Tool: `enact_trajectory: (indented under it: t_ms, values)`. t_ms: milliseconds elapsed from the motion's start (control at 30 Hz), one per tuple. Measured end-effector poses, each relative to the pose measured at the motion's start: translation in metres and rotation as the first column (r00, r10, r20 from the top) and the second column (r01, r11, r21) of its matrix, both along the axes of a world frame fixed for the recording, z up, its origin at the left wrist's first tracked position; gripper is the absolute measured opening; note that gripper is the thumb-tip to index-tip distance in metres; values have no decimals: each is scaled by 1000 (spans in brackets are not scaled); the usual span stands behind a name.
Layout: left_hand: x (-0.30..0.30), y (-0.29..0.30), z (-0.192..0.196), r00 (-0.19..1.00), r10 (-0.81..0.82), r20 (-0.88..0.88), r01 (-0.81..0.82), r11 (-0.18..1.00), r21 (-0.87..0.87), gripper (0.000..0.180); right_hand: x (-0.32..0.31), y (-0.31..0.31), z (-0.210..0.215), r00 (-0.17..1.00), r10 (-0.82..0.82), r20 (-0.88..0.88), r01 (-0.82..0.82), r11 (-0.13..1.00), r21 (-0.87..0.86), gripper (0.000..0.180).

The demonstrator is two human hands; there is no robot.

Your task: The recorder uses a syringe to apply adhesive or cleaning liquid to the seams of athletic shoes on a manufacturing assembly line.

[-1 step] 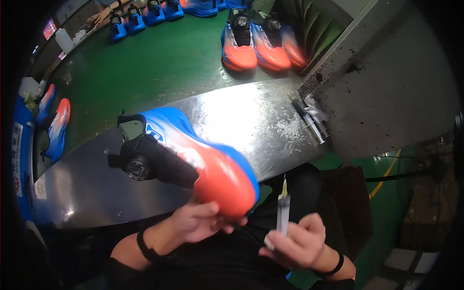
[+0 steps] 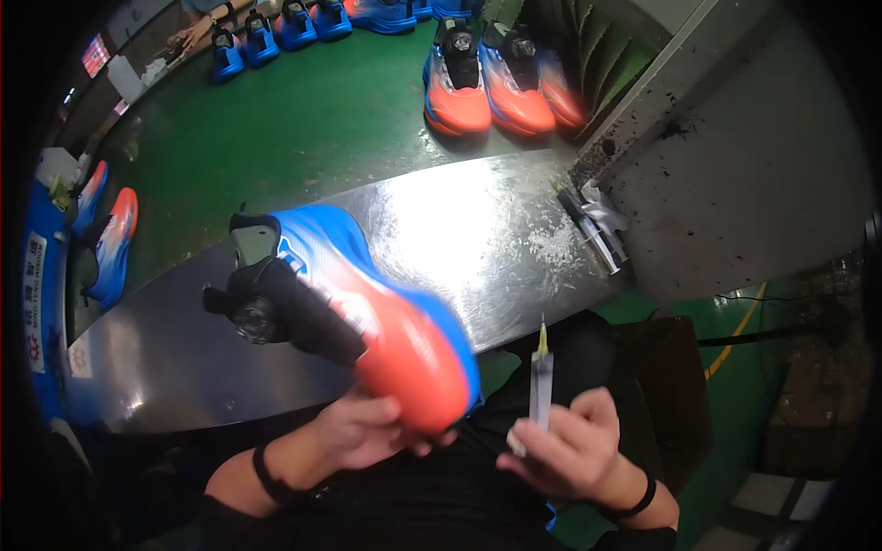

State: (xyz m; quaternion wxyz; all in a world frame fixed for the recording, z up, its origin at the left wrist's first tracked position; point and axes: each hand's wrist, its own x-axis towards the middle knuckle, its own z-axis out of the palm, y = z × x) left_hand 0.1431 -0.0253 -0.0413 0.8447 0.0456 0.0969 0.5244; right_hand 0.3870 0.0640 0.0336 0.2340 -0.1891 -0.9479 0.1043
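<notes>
My left hand point(image 2: 367, 430) grips a sneaker point(image 2: 418, 367) by its toe end, fingers beneath and thumb at the side. The sneaker is blue at the heel and edge and orange-red at the toe, with a black tongue and a round dial. Its toe points toward me, and it is held tilted over the near edge of the metal plate. In my right hand point(image 2: 570, 450) is a syringe point(image 2: 542, 390), held upright with its yellow-based needle pointing up. The needle stands to the right of the toe, apart from it.
A shiny metal plate point(image 2: 303, 390) lies before me beside a green surface point(image 2: 266, 129). Three similar shoes point(image 2: 457, 106) stand at the back right, several more in a far row point(image 2: 296, 28). Another syringe point(image 2: 597, 243) lies by white tissue at the grey panel point(image 2: 726, 184). Someone's hand point(image 2: 195, 35) shows far left.
The sneaker and my left hand have shifted slightly left and toward me. The syringe has risen a little and stands straighter in my right hand.
</notes>
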Motion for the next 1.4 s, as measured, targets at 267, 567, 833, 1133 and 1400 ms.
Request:
enact_trajectory:
  t_ms: [267, 567, 833, 1133, 1400]
  values:
    - [-58, -70, 20, 844, 177, -507, -241, 968, -64, 78, -25, 75, -49, 992, -113, -59, 111, 993, -39, 48]
    - [-83, 136, 19, 720, 430, -546, -388, 900, 197, 46, -25, 79, -53, 987, -115, -111, 98, 984, -148, 48]
    - [-123, 102, 6, 637, 463, -616, -455, 871, 184, 29, -18, 76, -62, 990, -127, -68, 112, 975, -190, 47]
    - [-307, -94, -18, 82, 681, -728, -932, 312, 187, 19, -80, 79, -74, 999, 37, -22, -39, 991, -125, 57]
    - [-417, -175, -29, -250, 499, -830, -958, -2, 287, 45, -91, 79, -85, 996, 8, 88, -9, 1000, 5, 60]
